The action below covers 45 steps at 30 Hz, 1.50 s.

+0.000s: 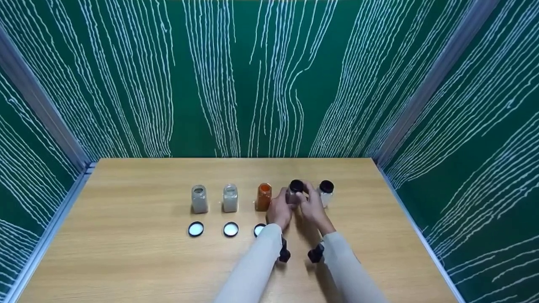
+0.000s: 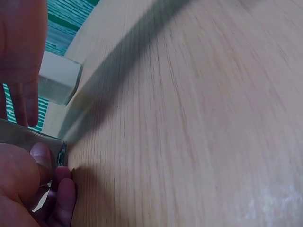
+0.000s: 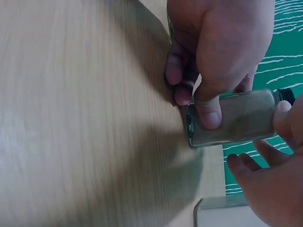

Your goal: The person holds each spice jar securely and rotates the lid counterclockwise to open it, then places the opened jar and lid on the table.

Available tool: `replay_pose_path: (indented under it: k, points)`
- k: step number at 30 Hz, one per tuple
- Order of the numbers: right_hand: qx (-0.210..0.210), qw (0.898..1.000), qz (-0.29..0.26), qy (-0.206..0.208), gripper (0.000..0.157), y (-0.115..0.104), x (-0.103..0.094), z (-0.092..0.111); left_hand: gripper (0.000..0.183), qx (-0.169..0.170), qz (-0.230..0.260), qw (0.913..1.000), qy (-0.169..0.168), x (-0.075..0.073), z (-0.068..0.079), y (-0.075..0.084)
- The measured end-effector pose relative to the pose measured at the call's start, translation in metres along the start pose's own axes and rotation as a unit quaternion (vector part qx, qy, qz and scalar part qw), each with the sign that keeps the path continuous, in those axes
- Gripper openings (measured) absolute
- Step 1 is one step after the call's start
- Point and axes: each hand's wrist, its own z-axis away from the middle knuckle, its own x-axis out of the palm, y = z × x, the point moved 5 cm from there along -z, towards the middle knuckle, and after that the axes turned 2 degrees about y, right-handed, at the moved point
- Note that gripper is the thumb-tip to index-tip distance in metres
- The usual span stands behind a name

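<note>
A square glass spice jar (image 3: 244, 118) with greyish-brown contents is held upright between both hands. My left hand (image 1: 280, 210) grips its lower body, thumb (image 3: 209, 113) flat against the glass. At the top, my right hand (image 1: 312, 210) holds the black lid (image 1: 296, 185), its thumb (image 3: 283, 113) against the rim and the lower fingers away from the glass. The far side of that grip is hidden. Just right of the hands stands a jar of white contents (image 1: 326, 198) with a black lid. An uncapped orange-brown jar (image 1: 263, 200) is close to the left hand.
Two more uncapped jars, a greyish one (image 1: 199, 201) and a whitish one (image 1: 230, 200), stand farther left. In front lie upturned lids (image 1: 196, 229), (image 1: 230, 229), and a third lid (image 1: 259, 229) partly behind the left sleeve. Green, white-lined panels (image 1: 181, 84) border the wooden table (image 1: 139, 261).
</note>
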Motion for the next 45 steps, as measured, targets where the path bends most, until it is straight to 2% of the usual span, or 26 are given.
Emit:
replay_pose_path:
  k: [4, 8, 12, 15, 20, 24, 29, 34, 38, 42, 45]
  points:
    - [-0.011, 1.000, 0.002, -0.006, 0.052, -0.0026, -0.0006, 0.0008, 0.033, 0.007, 0.004, 1.0000, 0.004, 0.0009, -0.0008, -0.0013]
    - [-0.005, 1.000, -0.013, 0.020, 0.062, -0.0026, -0.0007, -0.0005, 0.030, 0.008, 0.010, 0.9999, 0.010, 0.0016, -0.0017, -0.0025]
    - [0.007, 0.998, -0.027, 0.063, 0.056, -0.0013, -0.0015, -0.0012, 0.030, 0.008, 0.009, 0.9998, 0.017, 0.0020, -0.0018, -0.0033]
    - [0.018, 0.996, -0.025, 0.078, 0.048, 0.0002, -0.0021, 0.0000, 0.031, 0.007, 0.006, 0.9998, 0.017, 0.0028, -0.0017, -0.0035]
    - [0.023, 0.998, -0.003, 0.065, 0.039, 0.0019, -0.0023, 0.0030, 0.031, 0.011, 0.005, 0.9999, 0.010, 0.0022, -0.0003, -0.0016]
    - [0.013, 0.999, 0.012, 0.042, 0.037, 0.0002, -0.0020, 0.0028, 0.036, 0.014, 0.010, 0.9998, 0.006, 0.0015, -0.0007, -0.0003]
    - [-0.001, 1.000, 0.024, 0.016, 0.042, -0.0032, -0.0020, 0.0020, 0.039, 0.014, 0.014, 0.9998, 0.004, 0.0004, -0.0011, 0.0004]
    - [-0.014, 1.000, 0.002, 0.003, 0.056, -0.0050, 0.0001, 0.0020, 0.033, 0.018, 0.006, 0.9998, 0.009, 0.0003, -0.0018, -0.0001]
    - [-0.008, 0.999, -0.011, 0.033, 0.062, -0.0021, 0.0008, 0.0003, 0.033, 0.013, 0.008, 0.9998, 0.011, 0.0011, -0.0017, -0.0020]
    - [-0.005, 0.997, -0.025, 0.075, 0.054, 0.0007, -0.0002, -0.0004, 0.036, 0.009, 0.007, 0.9999, 0.011, 0.0025, -0.0013, -0.0031]
    - [-0.005, 0.996, -0.022, 0.086, 0.047, 0.0007, -0.0005, 0.0008, 0.037, 0.008, 0.003, 0.9999, 0.010, 0.0026, -0.0014, -0.0030]
